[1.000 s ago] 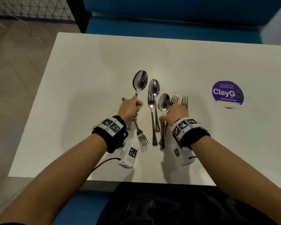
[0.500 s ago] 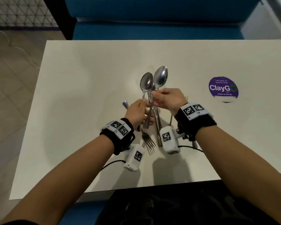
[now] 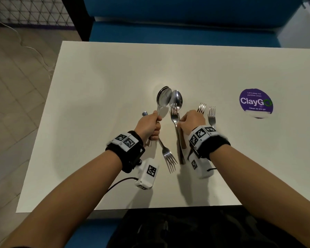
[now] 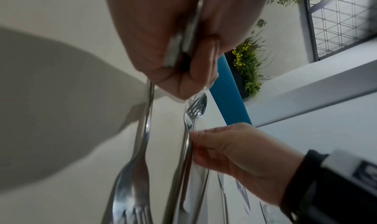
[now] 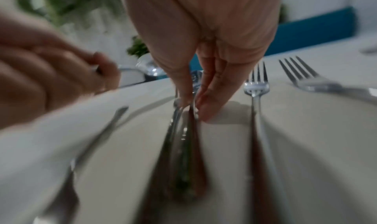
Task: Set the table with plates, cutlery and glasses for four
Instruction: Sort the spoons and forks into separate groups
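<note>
My left hand [image 3: 153, 125] grips a bundle of cutlery above the white table [image 3: 97, 83]: two stacked spoons [image 3: 163, 98] point away from me and a fork [image 3: 169, 159] points its tines toward me. My right hand [image 3: 182, 122] is low on the table, where thumb and fingers pinch the handles of a fork [image 3: 174, 111] and a spoon [image 3: 177, 99] that lie together. The right wrist view shows that pinch [image 5: 190, 102] close up. Two more forks [image 3: 201, 106] [image 3: 212, 114] lie on the table just right of that hand.
A round purple ClayGo sticker [image 3: 256, 102] marks the table at the right. A blue bench [image 3: 168, 34] runs along the far edge. The tiled floor [image 3: 16, 104] lies past the table's left edge.
My right hand lifted a spoon and passed it to the left hand, which now holds two spoons. The right hand has dropped back to the fork and spoon on the table.
</note>
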### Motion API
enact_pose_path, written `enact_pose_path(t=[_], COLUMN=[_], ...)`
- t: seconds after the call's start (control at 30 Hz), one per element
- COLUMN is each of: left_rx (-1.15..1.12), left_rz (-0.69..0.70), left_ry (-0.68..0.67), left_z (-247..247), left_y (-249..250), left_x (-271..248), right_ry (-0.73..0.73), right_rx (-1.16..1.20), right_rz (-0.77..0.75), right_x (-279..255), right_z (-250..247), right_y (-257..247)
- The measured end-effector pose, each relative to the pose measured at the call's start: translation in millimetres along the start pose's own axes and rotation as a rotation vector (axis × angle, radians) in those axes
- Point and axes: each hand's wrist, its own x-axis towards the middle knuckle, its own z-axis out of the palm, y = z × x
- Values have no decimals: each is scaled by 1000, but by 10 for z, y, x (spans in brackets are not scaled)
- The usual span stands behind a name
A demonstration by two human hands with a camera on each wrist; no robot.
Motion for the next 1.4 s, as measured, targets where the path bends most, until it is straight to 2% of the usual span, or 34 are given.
enact_pose_path(t=[0.1,0.23,0.37,0.43,0.53,0.63,0.73,0.83,0.9,1.0,1.1,1.23,1.4], left_rx=[4,40,63,118,177,133,190,240,240,291,383,459,531], left_rz=[0,47,77,102,130,158,205,243,250,281,317,348,329], left_ry=[-15,-32,-13,36,79,33,32,80,74,54,20,-68,-168], left_z=[3,7,44,81,167,319,475,630,764,1008,1311,1812,2386], left_y=[-11,-48,-54,-60,-49,7,20,-16,-18,16,21,14,-35], left_x=[16,50,55,79,129,119,100,140,170,222,299,372,431], right_ry=[-44,-102,-153,-154,-159,-294,-322,-227,-129,-64,-108,-101,-18], right_rx=[14,-23,57,301,836,1013,928,654,570,655,683,903,913], right_rz=[67,65,56,75,34,-54,-84,-165,-176,-112,-30,54,48], right_x=[53,50,116,115,-9,-129,-113,-45,22,102,205,319,445], right_z=[16,-41,-89,-159,-294,-337,-360,-476,-558,-700,-856,-1058,-1461], right_y=[24,33,113,156,80,-59,-50,97,220,433,677,1058,1596])
